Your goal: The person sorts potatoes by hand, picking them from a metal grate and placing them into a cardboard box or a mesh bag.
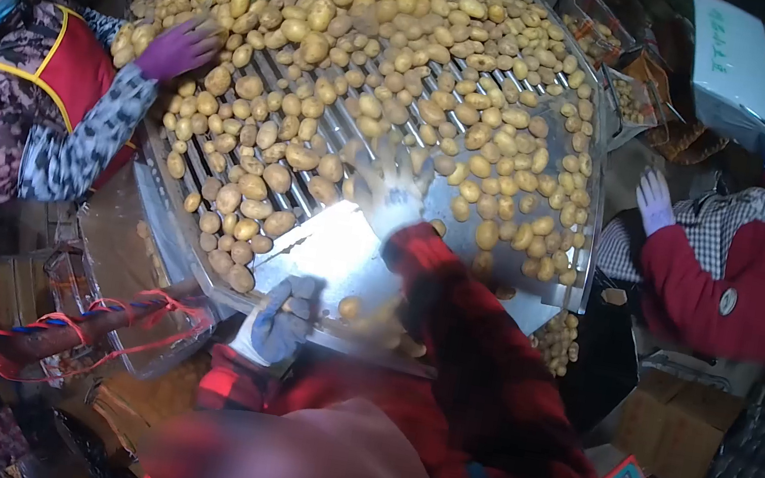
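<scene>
My right hand [396, 199], in a pale glove, reaches over the metal sorting table [321, 249] at the lower edge of the potatoes [351, 124]. Its fingers look spread but are blurred by motion; I see nothing gripped in them. My left hand [279, 321], in a grey-blue work glove, is near the table's front edge with its fingers curled. Whether something small sits inside those fingers I cannot make out. Close to its right, a single potato [349, 308] lies on the bare metal, beside blurred potatoes at the front edge.
At the left, a co-worker's purple-gloved hand [177, 48] touches the pile. Another co-worker's gloved hand [655, 200] is beyond the right rim. A pole wrapped in red string [78, 331] slants at lower left. Cardboard boxes [673, 425] and a white carton [733, 69] stand right.
</scene>
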### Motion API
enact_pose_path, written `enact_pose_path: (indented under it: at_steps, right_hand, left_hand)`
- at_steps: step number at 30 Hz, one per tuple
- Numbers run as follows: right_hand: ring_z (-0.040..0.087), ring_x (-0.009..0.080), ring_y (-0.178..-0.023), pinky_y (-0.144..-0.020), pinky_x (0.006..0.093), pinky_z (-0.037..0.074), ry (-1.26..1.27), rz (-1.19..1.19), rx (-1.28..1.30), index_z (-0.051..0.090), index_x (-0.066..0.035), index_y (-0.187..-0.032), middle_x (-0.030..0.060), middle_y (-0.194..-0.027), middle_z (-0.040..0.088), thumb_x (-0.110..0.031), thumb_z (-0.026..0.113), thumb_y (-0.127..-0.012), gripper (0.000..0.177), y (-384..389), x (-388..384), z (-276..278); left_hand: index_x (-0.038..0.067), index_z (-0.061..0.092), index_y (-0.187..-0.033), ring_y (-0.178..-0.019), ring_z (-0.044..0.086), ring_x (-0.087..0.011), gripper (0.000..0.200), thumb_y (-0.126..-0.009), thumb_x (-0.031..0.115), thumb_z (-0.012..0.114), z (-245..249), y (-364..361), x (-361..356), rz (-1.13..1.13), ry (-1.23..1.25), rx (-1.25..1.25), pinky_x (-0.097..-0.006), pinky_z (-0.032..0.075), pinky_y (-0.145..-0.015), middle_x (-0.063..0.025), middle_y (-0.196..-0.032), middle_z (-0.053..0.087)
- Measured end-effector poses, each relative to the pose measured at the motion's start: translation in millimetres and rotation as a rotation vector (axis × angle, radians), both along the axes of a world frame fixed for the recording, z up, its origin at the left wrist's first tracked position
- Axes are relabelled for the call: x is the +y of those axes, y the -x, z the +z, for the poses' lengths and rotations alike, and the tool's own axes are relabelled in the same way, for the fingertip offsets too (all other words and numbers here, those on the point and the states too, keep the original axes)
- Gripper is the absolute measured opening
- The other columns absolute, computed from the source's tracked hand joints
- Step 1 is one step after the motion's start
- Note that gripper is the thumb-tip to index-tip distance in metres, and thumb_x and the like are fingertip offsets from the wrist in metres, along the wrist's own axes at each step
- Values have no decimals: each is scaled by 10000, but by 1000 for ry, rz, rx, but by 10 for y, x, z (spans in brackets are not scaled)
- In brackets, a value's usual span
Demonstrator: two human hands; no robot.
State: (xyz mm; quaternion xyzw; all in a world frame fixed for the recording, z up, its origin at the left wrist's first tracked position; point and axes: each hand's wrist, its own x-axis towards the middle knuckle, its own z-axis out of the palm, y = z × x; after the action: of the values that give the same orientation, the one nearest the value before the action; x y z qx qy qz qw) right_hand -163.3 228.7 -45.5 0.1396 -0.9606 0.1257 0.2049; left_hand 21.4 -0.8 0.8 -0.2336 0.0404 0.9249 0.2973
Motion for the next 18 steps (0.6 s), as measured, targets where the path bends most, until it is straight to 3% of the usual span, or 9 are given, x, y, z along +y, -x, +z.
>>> enact_pose_path:
  at_steps: [3, 6, 10, 13, 14, 15, 16, 17, 18]
  right_hand:
    - [481, 330, -1299, -1023, 691, 309, 37, 180, -298, 651, -213, -1271, 103, -1426, 512, -332, 658, -838, 449, -759, 541, 80]
    - [554, 336, -1217, -1002, 578, 401, -159, 126, -281, 662, -160, -1224, 104, -1328, 590, -276, 655, -832, 409, -1044, 690, 536]
    - [624, 301, -915, -777, 424, 455, 261, 225, -264, 646, -92, -1112, 88, -967, 649, -120, 627, -811, 303, -545, 457, 739]
    - [632, 246, -877, -746, 480, 448, 110, 284, 36, 626, -147, -1077, 46, -987, 631, -202, 575, -874, 216, 181, -108, 359]
    - [648, 216, -925, -761, 472, 455, -396, 202, -368, 635, -180, -1150, 34, -1022, 639, -203, 567, -902, 259, 434, -316, 349]
    - [667, 215, -971, -794, 483, 476, -404, 100, -495, 661, -187, -1143, 34, -1029, 669, -203, 614, -882, 266, 624, -526, 149]
    - [692, 232, -999, -804, 493, 503, -433, 108, -669, 697, -179, -1059, 55, -1020, 708, -189, 663, -826, 235, 779, -633, 301]
    - [716, 239, -998, -767, 469, 539, -489, 229, -590, 720, -166, -992, 61, -1005, 732, -186, 705, -783, 210, 881, -616, 113]
    - [729, 245, -977, -750, 456, 551, -427, 239, -576, 726, -182, -1053, 87, -1031, 739, -159, 646, -848, 222, 877, -545, 127]
  left_hand:
    - [42, 482, -1399, -828, 554, -35, 365, -1051, 149, 505, 8, -38, -132, -42, 61, 206, -223, 485, -675, -8, -1158, 557]
    - [54, 452, -1428, -767, 518, -23, 413, -1034, 153, 526, 64, -52, -136, 46, 110, -48, -186, 444, -604, -10, -1169, 549]
    - [94, 443, -1472, -717, 607, -58, 419, -1066, 184, 491, 43, -50, -64, 25, 59, -78, -189, 489, -563, -27, -1098, 656]
    - [68, 400, -1495, -595, 527, -43, 479, -1091, 322, 445, 111, -38, 64, 37, 197, 2, -196, 438, -513, 42, -870, 630]
    - [55, 378, -1503, -543, 468, -44, 525, -1091, 377, 423, 197, 24, 103, -67, 339, 52, -198, 418, -500, 67, -787, 573]
    - [41, 357, -1510, -491, 408, -46, 575, -1090, 432, 401, 241, 66, 104, -170, 480, 98, -200, 399, -486, 93, -704, 515]
    - [15, 306, -1534, -553, 421, -65, 626, -1074, 419, 435, 59, 76, 67, -55, -47, 64, -196, 387, -486, 56, -742, 481]
    - [15, 306, -1534, -553, 421, -65, 626, -1074, 419, 435, 31, 73, 55, -44, -40, 59, -196, 387, -486, 56, -742, 481]
    - [11, 283, -1547, -644, 473, -78, 641, -1061, 392, 453, 16, 65, 61, -93, 167, 174, -204, 431, -538, 14, -842, 516]
